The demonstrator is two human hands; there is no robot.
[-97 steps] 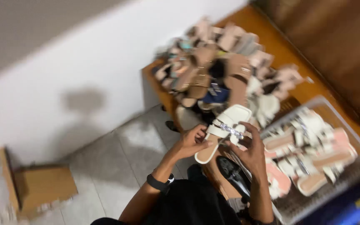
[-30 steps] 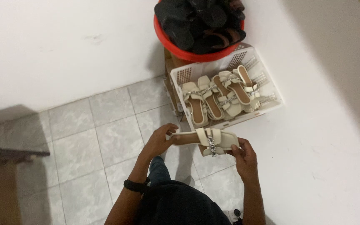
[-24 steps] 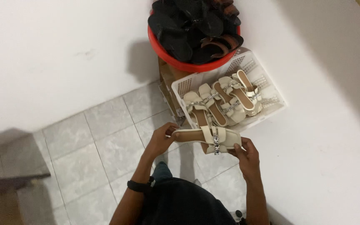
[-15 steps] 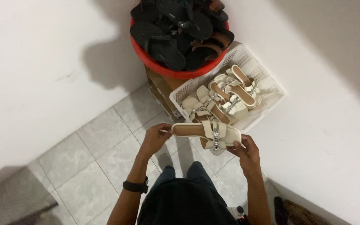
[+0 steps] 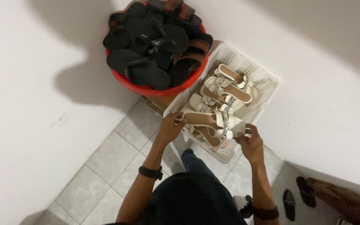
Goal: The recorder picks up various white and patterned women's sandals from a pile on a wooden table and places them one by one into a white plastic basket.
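We hold a cream sandal (image 5: 213, 122) between both hands over a white basket (image 5: 267, 85).

Sandal's long axis runs left-right across us, heel end at our left hand (image 5: 169, 128), strap end at our right hand (image 5: 251, 143); both hands pinch their ends, fingers curled closed on it, neither nearer than the other. Sandal hangs just above the basket's near edge, right over more cream sandals (image 5: 228, 89) lying packed inside. Beyond-left, touching the basket, sits a red tub (image 5: 155, 89) heaped with black sandals (image 5: 155, 46). Grey tiled floor (image 5: 109, 158) below; dark slippers (image 5: 298, 196) near right. White wall on both sides.
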